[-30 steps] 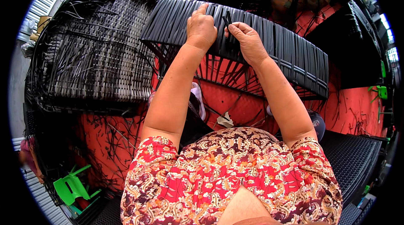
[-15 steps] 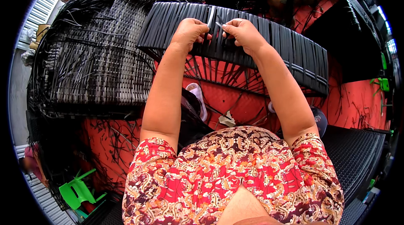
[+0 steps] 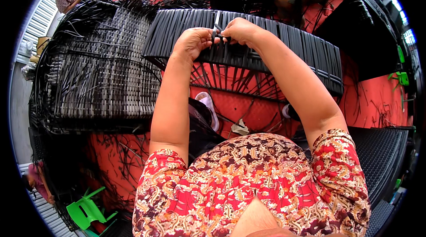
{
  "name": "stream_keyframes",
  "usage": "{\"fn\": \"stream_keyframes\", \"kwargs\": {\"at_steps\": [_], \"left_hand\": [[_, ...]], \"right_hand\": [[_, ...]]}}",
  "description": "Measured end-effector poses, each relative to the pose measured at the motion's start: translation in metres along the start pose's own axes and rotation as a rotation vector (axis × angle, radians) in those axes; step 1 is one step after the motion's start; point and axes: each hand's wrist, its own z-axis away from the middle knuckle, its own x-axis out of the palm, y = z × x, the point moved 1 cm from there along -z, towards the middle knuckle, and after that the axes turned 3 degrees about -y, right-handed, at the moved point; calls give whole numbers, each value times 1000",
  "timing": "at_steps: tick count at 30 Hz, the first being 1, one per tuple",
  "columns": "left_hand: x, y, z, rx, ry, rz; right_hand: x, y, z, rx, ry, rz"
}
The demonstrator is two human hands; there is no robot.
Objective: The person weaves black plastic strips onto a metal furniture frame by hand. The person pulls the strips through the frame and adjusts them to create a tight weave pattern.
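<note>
A long black wicker frame (image 3: 293, 42) wrapped in flat plastic strips lies crosswise in front of me. My left hand (image 3: 195, 43) is at its upper face, fingers pinched on a flat wicker strip (image 3: 214, 32). Close against it, my right hand (image 3: 241, 31) pinches a strip too, its fingertips bent down toward the frame. Between the two hands a lighter grey strip (image 3: 217, 16) runs up across the black wrapping. The exact crossing of the strips is partly hidden by my fingers. Loose black strip ends hang below the frame's near edge.
A grey-and-black woven wicker piece (image 3: 102, 68) with loose strands stands on the left. Strip scraps litter the red floor (image 3: 120, 161). A green plastic chair (image 3: 84, 212) is at lower left, black woven panels (image 3: 368, 161) at lower right. Other people sit at upper left, lower left and upper right.
My right hand has moved left, so both hands are now almost touching at the grey strip. My left hand sits slightly lower. The whole view has shifted a little.
</note>
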Motion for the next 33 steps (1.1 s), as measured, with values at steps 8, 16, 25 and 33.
{"fn": "stream_keyframes", "kwargs": {"at_steps": [8, 16, 25, 33], "left_hand": [[-4, -6, -3, 37, -71, -15], [-2, 0, 4, 5, -87, 26], [-5, -8, 3, 35, -73, -5], [5, -4, 10, 50, -11, 55]], "right_hand": [[7, 9, -9, -181, 12, -154], [-3, 19, -4, 15, -22, -306], [-9, 6, -17, 47, -79, -19], [-6, -4, -13, -124, -114, 152]]}}
